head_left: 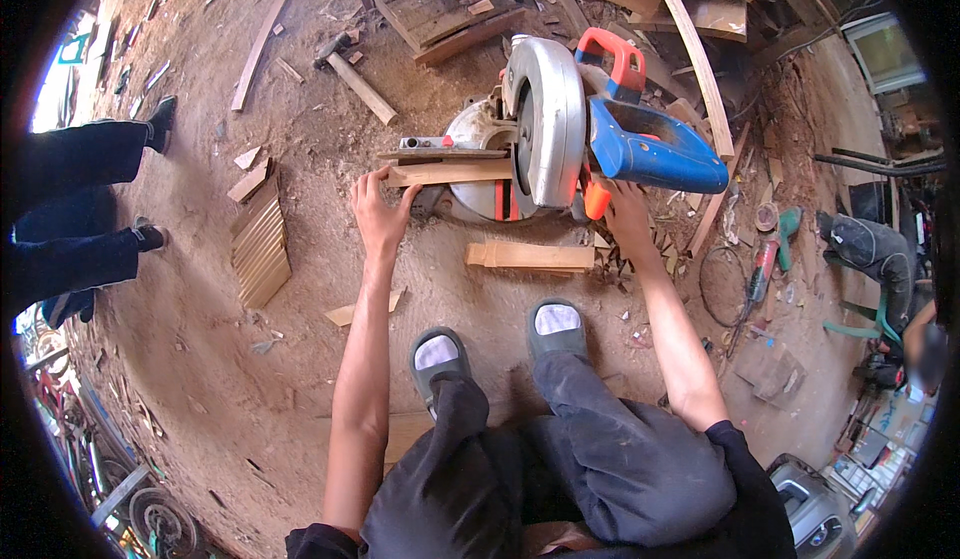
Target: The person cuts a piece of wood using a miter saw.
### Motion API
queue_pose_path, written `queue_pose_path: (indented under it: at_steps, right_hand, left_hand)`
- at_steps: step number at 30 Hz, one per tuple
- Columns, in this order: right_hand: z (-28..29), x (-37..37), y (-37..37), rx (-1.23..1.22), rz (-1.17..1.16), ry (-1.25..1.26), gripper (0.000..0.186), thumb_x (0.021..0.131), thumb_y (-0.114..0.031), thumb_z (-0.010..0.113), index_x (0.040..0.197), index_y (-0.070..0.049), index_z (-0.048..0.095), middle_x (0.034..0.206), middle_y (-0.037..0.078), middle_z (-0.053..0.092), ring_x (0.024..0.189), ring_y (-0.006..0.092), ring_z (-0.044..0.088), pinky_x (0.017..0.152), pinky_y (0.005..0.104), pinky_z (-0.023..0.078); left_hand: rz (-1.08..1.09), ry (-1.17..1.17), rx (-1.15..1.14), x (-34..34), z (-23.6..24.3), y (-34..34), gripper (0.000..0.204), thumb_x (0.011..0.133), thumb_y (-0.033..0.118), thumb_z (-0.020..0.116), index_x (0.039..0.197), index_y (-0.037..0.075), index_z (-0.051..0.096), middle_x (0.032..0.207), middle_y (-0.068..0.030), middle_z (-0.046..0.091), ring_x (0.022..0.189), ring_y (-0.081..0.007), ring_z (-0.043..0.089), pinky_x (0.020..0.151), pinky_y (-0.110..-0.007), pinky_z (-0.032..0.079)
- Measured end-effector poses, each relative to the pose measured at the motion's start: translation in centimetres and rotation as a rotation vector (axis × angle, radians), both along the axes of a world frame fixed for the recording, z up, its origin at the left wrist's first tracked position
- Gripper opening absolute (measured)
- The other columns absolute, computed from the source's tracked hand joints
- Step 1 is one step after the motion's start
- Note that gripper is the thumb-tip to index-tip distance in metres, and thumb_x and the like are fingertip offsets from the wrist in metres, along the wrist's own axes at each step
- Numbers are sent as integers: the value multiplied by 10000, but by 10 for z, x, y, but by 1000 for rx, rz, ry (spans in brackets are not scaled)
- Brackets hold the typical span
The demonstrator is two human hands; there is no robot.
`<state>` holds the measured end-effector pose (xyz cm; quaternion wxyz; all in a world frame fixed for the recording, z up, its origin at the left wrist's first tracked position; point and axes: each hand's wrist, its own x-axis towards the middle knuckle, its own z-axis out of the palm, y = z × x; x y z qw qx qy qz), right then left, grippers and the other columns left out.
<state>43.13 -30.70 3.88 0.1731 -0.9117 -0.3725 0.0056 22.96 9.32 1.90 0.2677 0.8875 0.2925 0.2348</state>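
Observation:
A miter saw with a silver blade guard and blue-and-orange body stands on the dusty ground in front of me. A flat wooden strip lies across its base against the fence. My left hand presses on the strip's left end, fingers spread over it. My right hand reaches under the blue motor housing and touches the saw's base near an orange part; whether it grips anything is unclear. A turned wooden piece lies on the ground between my hands. My two feet in grey sandals rest below.
A stack of thin wooden slats lies at the left. A hammer and scrap boards lie behind the saw. A power tool with a cord lies at the right. Another person's legs are at the far left.

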Motion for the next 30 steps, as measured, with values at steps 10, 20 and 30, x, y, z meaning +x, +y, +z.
queue_pose_path:
  at_steps: [10, 20, 30]
  right_hand:
    - [41, -83, -39, 10, 17, 343, 476, 940, 8, 664, 1410, -40, 609, 1401, 226, 564, 1208, 414, 618, 1025, 494, 526]
    - [157, -97, 23, 333, 217, -29, 239, 878, -86, 809, 1088, 9, 747, 1031, 147, 731, 809, 307, 721, 690, 403, 587]
    - [309, -29, 107, 72, 317, -260, 776, 706, -548, 902, 1243, -19, 720, 1053, 131, 677, 947, 334, 648, 831, 449, 549]
  left_hand:
    - [-28, 13, 100, 4, 1, -16, 535, 781, 354, 934, 1200, 106, 713, 1232, -92, 651, 1233, -334, 551, 1073, -483, 445]
    - [-185, 7, 165, 26, 8, -39, 478, 779, 395, 906, 1165, 152, 765, 1275, -39, 636, 1281, -295, 527, 1110, -476, 352]
    - [-481, -172, 270, 60, 0, -45, 274, 815, 284, 853, 1030, 148, 752, 1114, -18, 667, 1121, -229, 617, 1000, -420, 436]
